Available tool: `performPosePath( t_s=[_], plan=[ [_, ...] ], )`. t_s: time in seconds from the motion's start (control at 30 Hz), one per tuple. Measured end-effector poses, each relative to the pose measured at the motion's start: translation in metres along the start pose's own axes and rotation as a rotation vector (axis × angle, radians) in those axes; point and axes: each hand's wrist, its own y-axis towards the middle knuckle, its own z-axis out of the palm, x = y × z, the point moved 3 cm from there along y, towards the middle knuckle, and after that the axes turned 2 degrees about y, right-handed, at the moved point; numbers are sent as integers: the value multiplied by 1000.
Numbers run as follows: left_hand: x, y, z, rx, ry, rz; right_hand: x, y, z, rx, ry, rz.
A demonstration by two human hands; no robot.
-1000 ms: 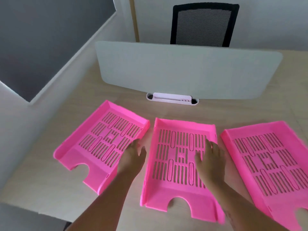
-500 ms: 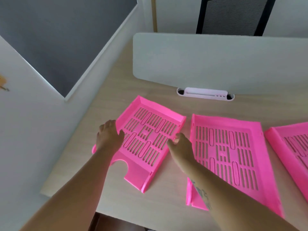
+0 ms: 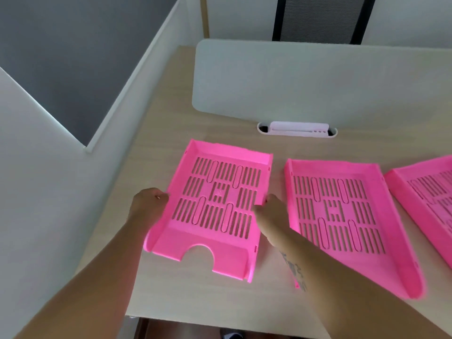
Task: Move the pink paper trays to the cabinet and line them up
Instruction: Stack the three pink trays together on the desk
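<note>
Worktop point(image 3: 171, 123): pale wood-grain surface, carrying all items below.

Divider panel point(image 3: 318, 81): light grey screen, upright along the far edge of the worktop. A dark mesh chair back point(image 3: 320, 18) shows beyond it.

Middle pink tray point(image 3: 342, 216): slotted base, flat on the worktop, just right of the right forearm, apart from the left tray.

Left pink tray point(image 3: 215, 206): slotted base, cut-out front edge toward the viewer, lying between the two hands. Whether it rests on the worktop or is slightly raised cannot be told.

Right pink tray point(image 3: 428, 204): partly out of view at the right edge, angled, close beside the middle tray.

Left hand point(image 3: 149, 204): curled over the left side wall of the left tray, gripping it about midway along.

Right hand point(image 3: 271, 211): closed on the right side wall of the same tray, opposite the left hand, fingertips point(image 3: 256, 207) inside the rim.

Cable slot point(image 3: 297, 129): white fitting at the panel's foot, beyond the trays.
</note>
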Motion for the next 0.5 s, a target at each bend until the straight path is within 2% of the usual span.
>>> performPosePath(
  t_s=[0.2, 0.33, 0.5],
  plan=[
    [-35, -16, -23, -97, -257, 75, 29, 0, -47, -54, -60, -183],
    [-81, -36, -7, -89, -254, 113, 20, 12, -101, -114, -86, -185],
    [-155, -83, 37, -44, -240, 197, -27, 22, -186, -187, -116, -155]
  ],
)
